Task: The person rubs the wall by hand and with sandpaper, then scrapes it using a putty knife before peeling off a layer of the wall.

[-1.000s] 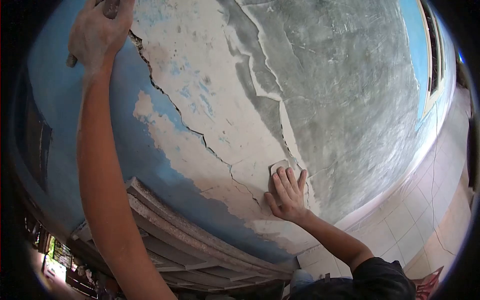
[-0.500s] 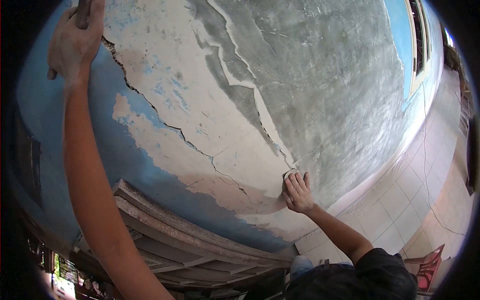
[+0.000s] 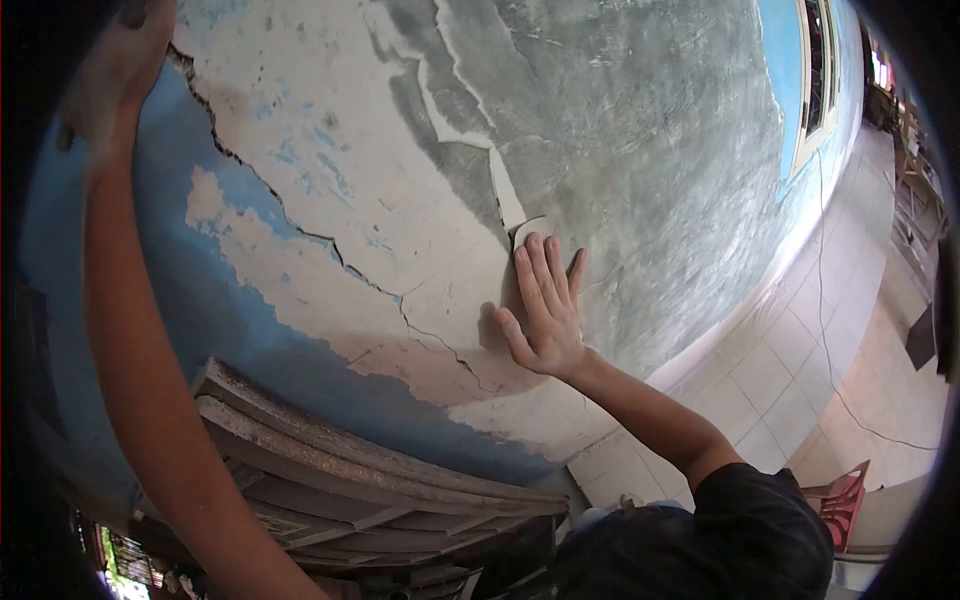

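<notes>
My right hand (image 3: 548,310) lies on the cracked wall, fingers stretched out and thumb apart. Under its fingertips a small pale curved piece (image 3: 530,228), apparently sandpaper, is pressed against the white filler strip (image 3: 506,190) along a crack. Grey plaster (image 3: 640,150) spreads to the right of this hand, bare white wall (image 3: 400,220) to its left. High at the left edge, my left hand (image 3: 118,75) is wrapped around a brown handle (image 3: 66,137) whose end pokes out below it. The rest of that tool is hidden or out of view.
A longer dark crack (image 3: 270,185) runs down the white and blue wall. Below stands a grey moulded wooden piece (image 3: 370,460) with panels. At right are a window frame (image 3: 817,90), a tiled floor (image 3: 760,400) with a thin cable (image 3: 835,370), and a red chair (image 3: 843,505).
My right hand has moved up and left along the filler strip with the pale piece, its fingers now more spread. My left hand has shifted toward the upper left edge of the view.
</notes>
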Available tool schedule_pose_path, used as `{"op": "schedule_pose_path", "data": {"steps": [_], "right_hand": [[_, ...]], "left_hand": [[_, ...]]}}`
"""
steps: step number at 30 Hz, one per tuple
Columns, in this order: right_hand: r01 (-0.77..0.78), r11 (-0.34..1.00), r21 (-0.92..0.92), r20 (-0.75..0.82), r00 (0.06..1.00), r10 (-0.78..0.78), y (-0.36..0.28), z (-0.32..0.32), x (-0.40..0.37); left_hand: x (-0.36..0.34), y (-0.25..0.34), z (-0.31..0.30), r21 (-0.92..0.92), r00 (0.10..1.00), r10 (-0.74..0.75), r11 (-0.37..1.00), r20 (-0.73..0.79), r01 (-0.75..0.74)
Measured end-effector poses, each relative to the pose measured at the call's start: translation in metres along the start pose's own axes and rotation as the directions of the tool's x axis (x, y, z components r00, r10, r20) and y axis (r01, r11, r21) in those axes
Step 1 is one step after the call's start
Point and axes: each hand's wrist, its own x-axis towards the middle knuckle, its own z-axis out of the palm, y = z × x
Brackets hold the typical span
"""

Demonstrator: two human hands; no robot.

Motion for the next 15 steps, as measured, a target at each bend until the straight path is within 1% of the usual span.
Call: {"op": "schedule_pose_path", "data": {"steps": [2, 3, 4, 5, 8, 9, 12, 15], "right_hand": [[0.049, 0.997, -0.059, 0.027, 0.999, -0.047, 0.006, 0.006, -0.015], [0.079, 0.995, -0.059, 0.044, 0.996, -0.076, 0.011, 0.011, -0.029], [0.107, 0.993, -0.055, 0.065, 0.993, -0.103, 0.012, 0.017, -0.052], [0.135, 0.990, -0.050, 0.084, 0.988, -0.130, 0.012, 0.018, -0.063], [0.167, 0.981, -0.095, 0.089, 0.983, -0.159, 0.010, 0.012, -0.044], [0.161, 0.981, -0.106, 0.075, 0.985, -0.153, 0.006, 0.009, -0.031], [0.138, 0.988, -0.074, 0.026, 0.990, -0.137, -0.005, 0.001, 0.015], [0.154, 0.983, -0.095, -0.011, 0.988, -0.156, -0.015, -0.004, 0.048]], "left_hand": [[-0.003, -0.011, 0.014, 0.011, 0.989, 0.032, 0.999, -0.144, -0.031], [-0.004, -0.012, 0.009, 0.012, 0.999, -0.044, 0.999, -0.029, 0.045], [-0.004, -0.008, 0.001, 0.018, 0.988, -0.122, 0.992, 0.091, 0.121], [-0.006, -0.004, -0.005, 0.030, 0.959, -0.197, 0.980, 0.206, 0.195], [-0.012, 0.009, -0.010, 0.260, 0.990, -0.104, 0.963, 0.097, 0.076], [-0.010, 0.011, -0.011, 0.277, 0.982, -0.149, 0.954, 0.115, 0.112], [-0.011, 0.006, -0.009, 0.334, 0.989, -0.107, 0.940, 0.100, 0.068], [-0.012, 0.003, -0.005, 0.309, 0.989, -0.141, 0.944, 0.052, 0.119]]}}
